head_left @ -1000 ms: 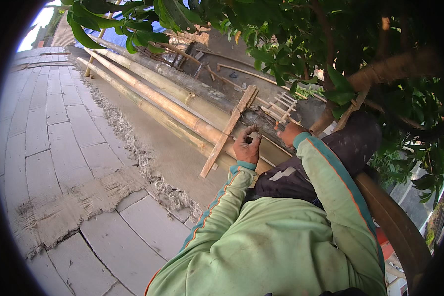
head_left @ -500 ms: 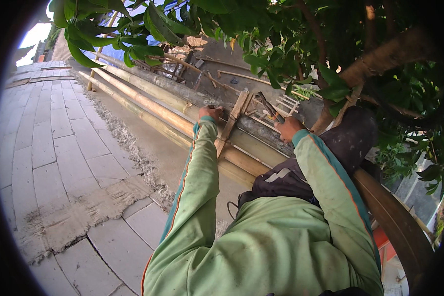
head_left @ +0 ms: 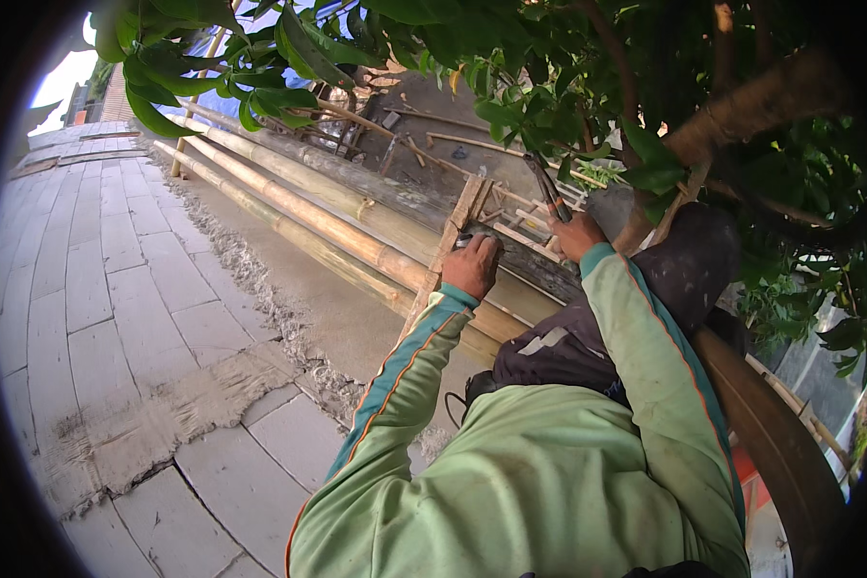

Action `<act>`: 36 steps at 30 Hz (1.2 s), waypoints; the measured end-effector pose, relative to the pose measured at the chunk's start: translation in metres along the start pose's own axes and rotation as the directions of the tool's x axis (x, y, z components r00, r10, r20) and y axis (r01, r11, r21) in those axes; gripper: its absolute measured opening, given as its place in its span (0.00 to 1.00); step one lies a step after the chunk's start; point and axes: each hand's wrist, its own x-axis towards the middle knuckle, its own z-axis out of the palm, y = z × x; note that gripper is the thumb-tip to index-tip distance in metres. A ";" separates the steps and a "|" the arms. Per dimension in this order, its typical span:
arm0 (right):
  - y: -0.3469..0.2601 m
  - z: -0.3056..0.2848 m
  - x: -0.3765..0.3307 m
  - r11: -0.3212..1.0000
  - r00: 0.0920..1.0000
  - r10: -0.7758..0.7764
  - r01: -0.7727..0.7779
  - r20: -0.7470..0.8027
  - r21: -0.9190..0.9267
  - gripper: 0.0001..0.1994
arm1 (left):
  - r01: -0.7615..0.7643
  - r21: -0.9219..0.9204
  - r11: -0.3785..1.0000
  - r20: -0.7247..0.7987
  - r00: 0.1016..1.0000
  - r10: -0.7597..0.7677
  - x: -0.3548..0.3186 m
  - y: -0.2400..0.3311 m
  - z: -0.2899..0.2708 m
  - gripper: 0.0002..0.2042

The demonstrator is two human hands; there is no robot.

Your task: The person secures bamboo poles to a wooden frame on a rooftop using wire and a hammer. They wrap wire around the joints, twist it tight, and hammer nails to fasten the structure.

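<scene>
My left hand (head_left: pixel 472 267) is closed beside a rough wooden crosspiece (head_left: pixel 450 236) that lies across several bamboo poles (head_left: pixel 328 236). Something small and dark (head_left: pixel 463 240) shows at its fingers, too small to name. In my right hand (head_left: pixel 578 236) is a pair of dark, long-handled pincers (head_left: pixel 547 190), its far end pointing up and away over the drop. Both hands are over the poles, a short way apart, with the crosspiece on the left hand's left side. A weathered grey pole (head_left: pixel 409 200) runs along the far side of the bamboo.
Pale block paving or wall (head_left: pixel 135 299) with rough mortar edges fills the left. Leafy branches (head_left: pixel 299 53) hang overhead, and a thick tree limb (head_left: pixel 742 116) stands at the right. My dark-clothed leg (head_left: pixel 684 260) rests beside the poles. Far below lie loose sticks and a wooden frame (head_left: pixel 530 222).
My left hand has shifted right and nearer, from the crosspiece's left side to its right side. My right hand moved slightly right, and the pincers tilted more upright.
</scene>
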 end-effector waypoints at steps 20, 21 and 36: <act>-0.071 0.008 -0.102 0.994 0.938 -0.109 0.104 0.330 0.033 0.19 | 0.444 -0.767 0.464 -0.137 0.592 -0.794 -0.125 -0.096 -0.070 0.06; -0.079 0.004 -0.109 0.993 0.939 -0.110 0.121 0.326 -0.012 0.20 | 0.473 -0.758 0.448 -0.123 0.571 -0.811 -0.142 -0.092 -0.061 0.06; -0.093 0.018 -0.114 0.899 0.952 -0.279 0.305 0.125 -0.316 0.18 | 0.646 -0.511 0.567 -0.365 0.434 -0.824 -0.165 -0.058 0.002 0.09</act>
